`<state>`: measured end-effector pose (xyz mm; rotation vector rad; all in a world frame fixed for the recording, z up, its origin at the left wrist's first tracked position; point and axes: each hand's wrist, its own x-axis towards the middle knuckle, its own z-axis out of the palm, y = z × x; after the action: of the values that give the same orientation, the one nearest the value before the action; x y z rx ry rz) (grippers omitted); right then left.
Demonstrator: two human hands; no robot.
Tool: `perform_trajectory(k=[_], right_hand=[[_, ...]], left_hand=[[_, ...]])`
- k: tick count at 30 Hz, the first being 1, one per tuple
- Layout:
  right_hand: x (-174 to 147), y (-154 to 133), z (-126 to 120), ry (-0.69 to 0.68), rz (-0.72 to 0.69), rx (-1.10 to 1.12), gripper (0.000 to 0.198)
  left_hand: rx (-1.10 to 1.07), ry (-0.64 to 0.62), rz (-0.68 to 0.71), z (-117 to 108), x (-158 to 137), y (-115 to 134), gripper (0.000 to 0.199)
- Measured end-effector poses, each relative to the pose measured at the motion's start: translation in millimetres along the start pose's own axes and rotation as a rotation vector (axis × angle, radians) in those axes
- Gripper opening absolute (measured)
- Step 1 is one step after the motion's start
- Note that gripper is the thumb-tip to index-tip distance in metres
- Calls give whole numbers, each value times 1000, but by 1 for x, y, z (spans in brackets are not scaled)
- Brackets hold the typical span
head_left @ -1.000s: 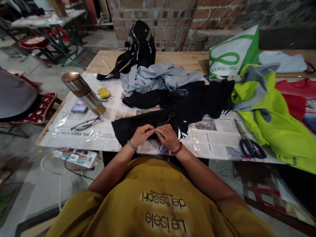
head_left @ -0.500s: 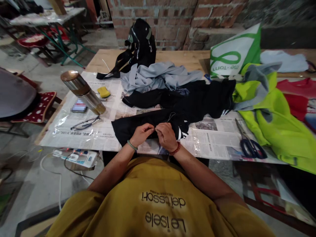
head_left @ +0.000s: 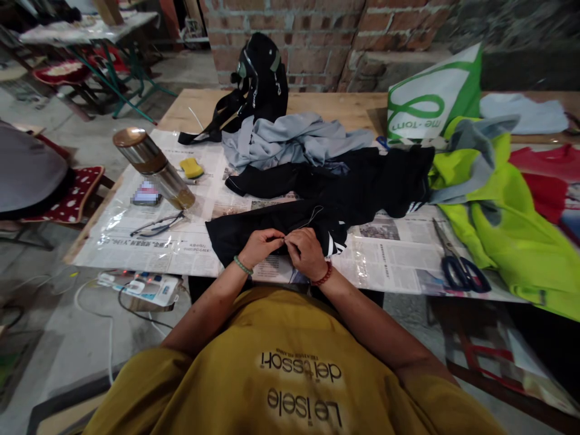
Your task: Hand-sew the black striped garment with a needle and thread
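Observation:
My left hand point(head_left: 260, 248) is closed, thumb and fingertips pinched together, just above a black garment point(head_left: 240, 226) with white stripes at its right end. Almost touching it, my right hand point(head_left: 307, 254) is also pinched closed. From the right fingers a thin pale thread point(head_left: 315, 212) rises in a loop over the dark cloth. Whatever sits between the fingertips of the left hand is too small to make out. The garment lies on the newspaper-covered table point(head_left: 154, 251), and its black cloth stretches off to the right.
Left of the hands are glasses point(head_left: 158, 225), a phone point(head_left: 145, 193), a steel flask point(head_left: 156, 169) and a yellow sponge point(head_left: 191, 168). Scissors point(head_left: 457, 263) and a neon-yellow garment point(head_left: 512, 211) lie right. Behind are grey cloth point(head_left: 290, 142), a black bag point(head_left: 265, 78) and a green-white bag point(head_left: 435, 96).
Both hands stay pinched together at almost the same spot over the black garment. Only a very slight shift of the whole view shows.

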<state>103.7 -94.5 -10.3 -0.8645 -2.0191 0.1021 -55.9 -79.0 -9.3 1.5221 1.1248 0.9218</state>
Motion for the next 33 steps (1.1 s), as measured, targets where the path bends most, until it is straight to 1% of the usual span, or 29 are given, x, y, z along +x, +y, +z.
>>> perform_trajectory(k=[3, 5, 7, 9, 11, 12, 16, 18, 23, 27, 30, 33], right_hand=[[0, 1, -2, -17, -20, -16, 10], [1, 0, -3, -9, -7, -5, 9], [1, -1, -4, 15, 61, 31, 9], [3, -4, -5, 55, 164, 78, 9], [5, -7, -6, 74, 210, 107, 8], [7, -8, -6, 71, 192, 109, 9], [13, -7, -5, 44, 30, 62, 10], [13, -4, -2, 42, 5, 37, 10], [10, 1, 1, 7, 15, 5, 11], [11, -3, -4, 6, 13, 36, 11], [9, -2, -3, 7, 49, 47, 12], [8, -1, -3, -3, 123, 56, 13]], left_hand=[[41, -12, 12, 0, -1, 2, 18], [53, -20, 22, 1, -2, 3, 17], [37, -23, 24, 0, -2, 4, 17], [-3, -12, 9, 0, -2, 5, 16], [-63, 16, -24, 0, -2, 4, 16], [-97, 35, -41, -1, -1, 4, 15], [-208, 99, -80, -2, -1, 4, 16], [-202, 102, -71, -2, -2, 5, 15], [-51, 53, -28, 0, -2, 5, 15], [-36, 37, 4, 0, -2, 4, 18], [-32, 32, 1, 0, -3, 4, 18], [-21, 43, -10, 0, -2, 4, 18]])
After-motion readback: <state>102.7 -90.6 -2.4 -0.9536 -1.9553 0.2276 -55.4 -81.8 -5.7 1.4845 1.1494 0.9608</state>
